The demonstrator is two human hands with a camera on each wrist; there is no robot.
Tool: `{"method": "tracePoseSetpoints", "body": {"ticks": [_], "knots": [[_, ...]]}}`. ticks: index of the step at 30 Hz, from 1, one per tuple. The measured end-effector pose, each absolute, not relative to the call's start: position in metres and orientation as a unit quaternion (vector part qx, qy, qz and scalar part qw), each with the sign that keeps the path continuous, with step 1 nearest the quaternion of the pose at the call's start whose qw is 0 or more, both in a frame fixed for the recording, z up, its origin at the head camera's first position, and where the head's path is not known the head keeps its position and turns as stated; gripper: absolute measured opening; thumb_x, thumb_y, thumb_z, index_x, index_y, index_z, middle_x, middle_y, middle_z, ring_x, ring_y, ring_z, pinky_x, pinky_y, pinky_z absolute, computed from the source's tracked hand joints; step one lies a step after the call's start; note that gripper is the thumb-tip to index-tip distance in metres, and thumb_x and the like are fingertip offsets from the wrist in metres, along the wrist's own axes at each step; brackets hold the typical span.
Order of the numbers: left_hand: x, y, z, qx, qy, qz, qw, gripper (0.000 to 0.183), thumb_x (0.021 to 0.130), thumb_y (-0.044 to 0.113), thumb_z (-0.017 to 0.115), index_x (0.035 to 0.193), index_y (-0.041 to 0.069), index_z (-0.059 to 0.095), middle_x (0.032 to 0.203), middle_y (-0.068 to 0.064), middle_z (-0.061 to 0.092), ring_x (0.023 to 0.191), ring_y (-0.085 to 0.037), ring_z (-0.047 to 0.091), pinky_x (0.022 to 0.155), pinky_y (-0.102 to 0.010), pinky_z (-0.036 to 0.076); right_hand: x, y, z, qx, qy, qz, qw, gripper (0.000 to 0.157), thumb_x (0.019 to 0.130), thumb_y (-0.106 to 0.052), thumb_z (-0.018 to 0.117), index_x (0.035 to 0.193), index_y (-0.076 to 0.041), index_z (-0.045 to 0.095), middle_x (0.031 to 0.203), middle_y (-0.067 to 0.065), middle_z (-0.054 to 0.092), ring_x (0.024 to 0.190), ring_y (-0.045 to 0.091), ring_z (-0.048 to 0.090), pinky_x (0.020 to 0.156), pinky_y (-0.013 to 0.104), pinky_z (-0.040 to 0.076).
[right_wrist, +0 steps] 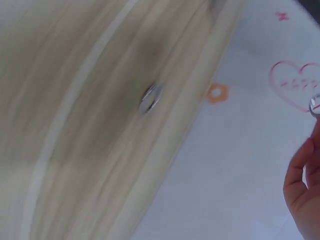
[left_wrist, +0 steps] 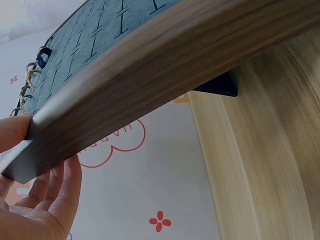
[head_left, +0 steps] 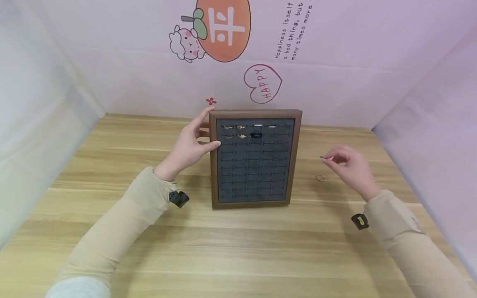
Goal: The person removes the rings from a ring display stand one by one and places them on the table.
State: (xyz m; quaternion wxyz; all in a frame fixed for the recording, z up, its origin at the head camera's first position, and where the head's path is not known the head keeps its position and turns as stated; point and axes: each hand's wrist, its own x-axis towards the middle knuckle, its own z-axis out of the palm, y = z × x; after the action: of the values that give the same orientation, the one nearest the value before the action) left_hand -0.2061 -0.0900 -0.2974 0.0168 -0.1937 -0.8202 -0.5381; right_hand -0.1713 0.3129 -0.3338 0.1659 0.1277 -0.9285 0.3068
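A brown wooden frame (head_left: pixel 214 178) with a dark slotted ring pad (head_left: pixel 253 167) stands on the table. My left hand (head_left: pixel 185 148) grips its upper left side, thumb in front and fingers behind, as the left wrist view also shows. My right hand (head_left: pixel 348 167), to the right of the frame, pinches a small silver ring (right_wrist: pixel 311 106) between thumb and fingertips, above the table. Just below it, another ring (head_left: pixel 317 177) lies on the wood. The top two rows of the pad hold several rings, among them gold ones (head_left: pixel 241 127), silver ones (head_left: pixel 258 125) and a black one (head_left: pixel 256 135).
The wood-grain table (head_left: pixel 238 248) runs under everything. A white cloth (head_left: pixel 335 91) printed with a heart, an orange fruit and lettering hangs behind the frame, with pale cloth walls at both sides. A dark support (left_wrist: pixel 220 84) shows behind the frame in the left wrist view.
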Motion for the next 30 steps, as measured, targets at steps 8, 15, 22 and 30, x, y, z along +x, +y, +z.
{"method": "tracePoseSetpoints", "body": {"ticks": [8,15,22,30], "knots": [[-0.206,-0.091,-0.297,-0.192,-0.82,-0.54,0.015,0.085,0.084,0.003,0.069,0.149,0.033,0.025,0.133,-0.016,0.046,0.107,-0.03,0.057,0.087,-0.042,0.054,-0.177,0.342,-0.349,0.115,-0.943,0.281,0.137,0.006,0.083,-0.007,0.07,0.086,-0.001,0.071,0.089,0.016,0.068,0.069,-0.015,0.049,0.062,0.004,0.041],[-0.205,-0.091,-0.296,-0.191,-0.818,-0.543,0.016,0.085,0.083,0.002,0.069,0.149,0.032,0.025,0.131,-0.015,0.047,0.107,-0.029,0.057,0.087,-0.042,0.054,-0.179,0.357,-0.357,0.11,-0.951,0.263,0.122,0.006,0.082,-0.004,0.07,0.086,0.001,0.071,0.089,0.021,0.068,0.066,-0.014,0.049,0.06,0.005,0.041],[-0.206,-0.092,-0.297,-0.19,-0.82,-0.54,0.016,0.085,0.083,0.002,0.069,0.15,0.031,0.025,0.132,-0.016,0.046,0.107,-0.03,0.057,0.087,-0.042,0.054,-0.182,0.37,-0.368,0.124,-0.962,0.229,0.084,0.006,0.08,-0.001,0.071,0.086,-0.001,0.071,0.09,0.02,0.067,0.068,-0.008,0.052,0.062,0.011,0.045],[-0.207,-0.09,-0.297,-0.192,-0.819,-0.541,0.014,0.085,0.084,0.003,0.069,0.15,0.032,0.024,0.134,-0.016,0.045,0.107,-0.03,0.056,0.087,-0.043,0.054,-0.186,0.377,-0.376,0.075,-0.967,0.242,0.011,0.013,0.086,-0.012,0.068,0.092,-0.001,0.069,0.086,0.015,0.069,0.071,0.009,0.059,0.069,0.026,0.047]]}}
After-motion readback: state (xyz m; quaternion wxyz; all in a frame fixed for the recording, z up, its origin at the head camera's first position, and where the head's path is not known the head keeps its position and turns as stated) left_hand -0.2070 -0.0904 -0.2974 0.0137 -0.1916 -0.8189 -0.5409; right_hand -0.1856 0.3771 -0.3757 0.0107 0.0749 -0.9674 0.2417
